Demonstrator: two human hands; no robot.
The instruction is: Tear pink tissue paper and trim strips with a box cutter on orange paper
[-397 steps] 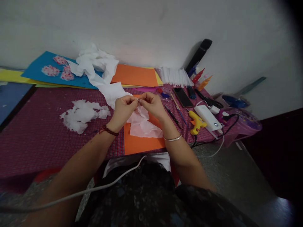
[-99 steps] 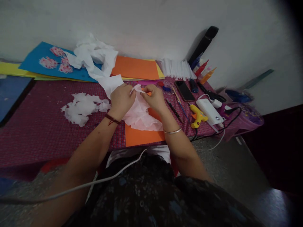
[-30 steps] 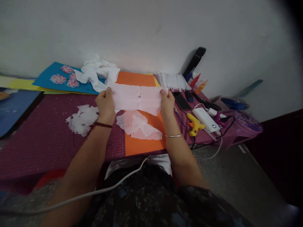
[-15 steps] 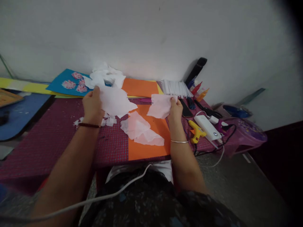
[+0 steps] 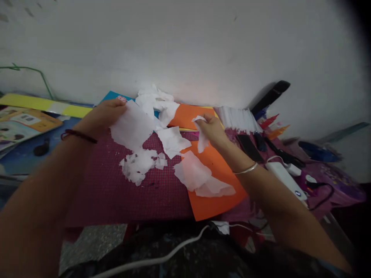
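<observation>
My left hand (image 5: pixel 108 112) is closed on the edge of a large piece of thin white paper (image 5: pixel 131 125), held over the left part of the table. In my right hand (image 5: pixel 213 129) is a smaller piece of white paper (image 5: pixel 203 141), pinched between thumb and fingers above an orange sheet (image 5: pixel 222 166). Between the hands lies a torn white piece (image 5: pixel 173 141). Crumpled thin white paper (image 5: pixel 203 175) rests partly on the orange sheet. Small torn scraps (image 5: pixel 140 164) are heaped on the checked tablecloth (image 5: pixel 168 197).
Crumpled white paper (image 5: pixel 153 98) and another orange sheet (image 5: pixel 193 116) lie by the wall. White sticks (image 5: pixel 239 119), a dark phone (image 5: pixel 249 148) and a white power bank (image 5: pixel 285 177) with cables are at the right. A booklet (image 5: pixel 26 123) lies left.
The view has swung left. My hands still hold their papers; the right one's piece now hangs folded and narrower. A torn white piece now lies between the hands.
</observation>
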